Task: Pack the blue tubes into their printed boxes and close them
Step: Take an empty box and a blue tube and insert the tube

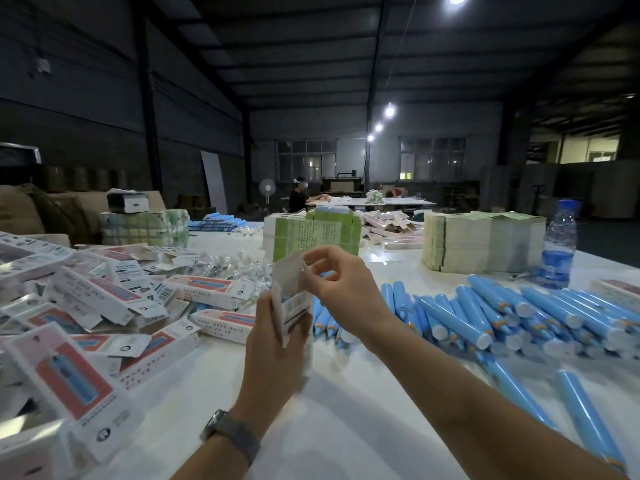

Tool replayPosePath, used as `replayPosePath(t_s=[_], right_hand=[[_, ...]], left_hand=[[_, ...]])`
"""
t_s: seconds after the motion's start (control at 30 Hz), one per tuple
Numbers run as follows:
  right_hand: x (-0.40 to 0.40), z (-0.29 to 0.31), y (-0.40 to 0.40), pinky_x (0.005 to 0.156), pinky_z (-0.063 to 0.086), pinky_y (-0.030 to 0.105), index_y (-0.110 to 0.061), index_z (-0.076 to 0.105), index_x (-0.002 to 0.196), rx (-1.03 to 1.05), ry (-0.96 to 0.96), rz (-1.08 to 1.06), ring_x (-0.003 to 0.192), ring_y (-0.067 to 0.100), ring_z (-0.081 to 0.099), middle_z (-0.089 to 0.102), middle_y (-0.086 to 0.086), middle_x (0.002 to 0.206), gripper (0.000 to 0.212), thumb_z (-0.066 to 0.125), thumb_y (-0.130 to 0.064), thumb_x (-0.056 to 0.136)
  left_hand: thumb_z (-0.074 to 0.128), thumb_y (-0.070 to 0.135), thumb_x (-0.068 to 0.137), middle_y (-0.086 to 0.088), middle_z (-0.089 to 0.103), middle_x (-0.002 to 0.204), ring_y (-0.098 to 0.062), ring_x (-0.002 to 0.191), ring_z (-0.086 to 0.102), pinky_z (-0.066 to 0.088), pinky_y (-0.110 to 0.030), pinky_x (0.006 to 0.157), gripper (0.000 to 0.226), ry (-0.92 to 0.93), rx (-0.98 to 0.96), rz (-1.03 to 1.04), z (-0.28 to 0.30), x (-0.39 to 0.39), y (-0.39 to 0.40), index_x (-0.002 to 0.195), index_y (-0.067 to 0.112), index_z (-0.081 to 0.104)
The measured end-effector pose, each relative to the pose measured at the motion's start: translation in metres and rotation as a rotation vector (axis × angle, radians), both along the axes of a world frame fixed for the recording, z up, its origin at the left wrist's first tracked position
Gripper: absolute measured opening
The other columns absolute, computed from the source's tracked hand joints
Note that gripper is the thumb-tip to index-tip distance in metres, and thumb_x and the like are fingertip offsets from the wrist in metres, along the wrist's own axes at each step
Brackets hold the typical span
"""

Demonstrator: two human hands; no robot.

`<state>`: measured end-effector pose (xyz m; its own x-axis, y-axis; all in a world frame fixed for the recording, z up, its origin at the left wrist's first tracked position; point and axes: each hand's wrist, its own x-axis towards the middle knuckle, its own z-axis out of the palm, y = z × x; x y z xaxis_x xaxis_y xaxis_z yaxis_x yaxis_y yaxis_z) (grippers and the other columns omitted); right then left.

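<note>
Head view. Left hand [273,344], grey watch [231,434] at wrist: fingers curled round upright white printed cardboard box [289,299], held above the white tabletop [346,410]. Right hand [341,289]: thumb and forefinger pinch the box's top flap. Loose blue plastic tubes [502,317]: heaped right of the hands, some reaching the near right edge. Heap of printed boxes [104,306]: left. Bare tabletop lies beneath the forearms. Clear water bottle [558,244]: far right.

Blue tubes [485,317], white-and-red printed boxes [104,296]
</note>
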<state>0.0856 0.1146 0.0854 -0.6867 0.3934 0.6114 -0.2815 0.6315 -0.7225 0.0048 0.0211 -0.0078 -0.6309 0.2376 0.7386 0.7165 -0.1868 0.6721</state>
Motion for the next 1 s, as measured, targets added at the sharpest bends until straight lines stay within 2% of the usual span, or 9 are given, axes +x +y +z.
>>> replayPosePath(t_s=[0.1, 0.2, 0.27, 0.33, 0.47, 0.63, 0.77, 0.87, 1.0], right_hand=[[0.001, 0.003, 0.002, 0.063, 0.049, 0.025, -0.035, 0.061, 0.097, -0.062, 0.025, 0.065, 0.078, 0.012, 0.067, 0.067, -0.006, 0.085, 0.013, 0.071, -0.032, 0.088], [0.005, 0.001, 0.004, 0.068, 0.053, 0.022, -0.037, 0.061, 0.103, -0.001, 0.003, 0.118, 0.081, 0.003, 0.065, 0.066, -0.01, 0.093, 0.017, 0.07, -0.033, 0.09], [0.008, -0.005, 0.005, 0.078, 0.058, 0.027, -0.043, 0.06, 0.109, 0.04, -0.063, 0.138, 0.091, 0.003, 0.064, 0.063, -0.012, 0.106, 0.024, 0.069, -0.03, 0.09], [0.012, -0.01, 0.007, 0.079, 0.06, 0.033, -0.045, 0.058, 0.113, 0.011, -0.092, 0.185, 0.095, 0.01, 0.066, 0.062, -0.008, 0.112, 0.03, 0.066, -0.025, 0.093], [0.025, -0.015, 0.015, 0.073, 0.058, 0.032, -0.043, 0.06, 0.103, -0.043, -0.031, 0.226, 0.088, 0.019, 0.069, 0.066, 0.002, 0.103, 0.023, 0.064, -0.022, 0.094], [0.029, -0.024, 0.018, 0.074, 0.055, 0.03, -0.035, 0.06, 0.086, 0.049, 0.05, 0.144, 0.081, 0.005, 0.059, 0.066, -0.003, 0.092, 0.007, 0.059, -0.028, 0.084], [0.03, -0.025, 0.019, 0.074, 0.054, 0.024, -0.022, 0.062, 0.08, -0.017, 0.172, 0.195, 0.094, 0.008, 0.063, 0.064, -0.007, 0.099, 0.009, 0.062, -0.03, 0.075], [0.032, -0.023, 0.019, 0.076, 0.056, 0.03, -0.031, 0.059, 0.092, -0.025, 0.231, 0.181, 0.096, 0.01, 0.065, 0.065, -0.017, 0.097, 0.024, 0.066, -0.016, 0.075], [0.036, -0.02, 0.018, 0.076, 0.053, 0.022, -0.037, 0.051, 0.121, 0.067, 0.237, 0.131, 0.092, 0.01, 0.066, 0.068, -0.011, 0.092, 0.054, 0.068, -0.006, 0.081]], left_hand=[[0.067, 0.013, 0.092, 0.007, 0.069, 0.106, -0.01, 0.088, 0.071, 0.06, -0.029, 0.069, 0.066, -0.051, 0.093, -0.144, 0.008, 0.008, -0.003, 0.119, 0.062, 0.032], [0.066, 0.024, 0.087, 0.018, 0.07, 0.106, -0.01, 0.089, 0.072, 0.057, -0.021, 0.067, 0.073, -0.018, 0.191, -0.218, 0.016, 0.011, -0.007, 0.123, 0.072, 0.026], [0.065, 0.022, 0.089, 0.029, 0.066, 0.111, -0.007, 0.095, 0.071, 0.057, -0.019, 0.071, 0.081, 0.007, 0.169, -0.254, 0.016, 0.01, -0.008, 0.128, 0.076, 0.019], [0.068, 0.03, 0.089, 0.03, 0.064, 0.115, -0.007, 0.099, 0.07, 0.058, -0.022, 0.074, 0.075, 0.015, 0.114, -0.299, 0.014, 0.01, -0.008, 0.129, 0.075, 0.022], [0.067, 0.046, 0.083, 0.017, 0.07, 0.108, -0.012, 0.091, 0.073, 0.057, -0.022, 0.07, 0.051, 0.036, 0.034, -0.368, 0.013, 0.015, -0.005, 0.121, 0.064, 0.039], [0.053, 0.05, 0.089, 0.009, 0.069, 0.113, -0.02, 0.094, 0.072, 0.058, -0.027, 0.072, 0.038, 0.025, 0.019, -0.474, 0.012, 0.02, -0.004, 0.126, 0.056, 0.044], [0.042, 0.059, 0.091, 0.01, 0.069, 0.114, -0.02, 0.098, 0.071, 0.06, -0.037, 0.079, 0.031, 0.004, 0.006, -0.46, 0.013, 0.022, -0.004, 0.122, 0.058, 0.048], [0.041, 0.059, 0.091, 0.012, 0.07, 0.109, -0.018, 0.094, 0.071, 0.06, -0.042, 0.08, 0.03, 0.018, -0.018, -0.432, 0.014, 0.022, -0.003, 0.121, 0.06, 0.047], [0.043, 0.052, 0.095, 0.016, 0.069, 0.116, -0.015, 0.098, 0.071, 0.06, -0.035, 0.078, 0.035, 0.046, -0.017, -0.435, 0.015, 0.024, -0.002, 0.127, 0.065, 0.037]])
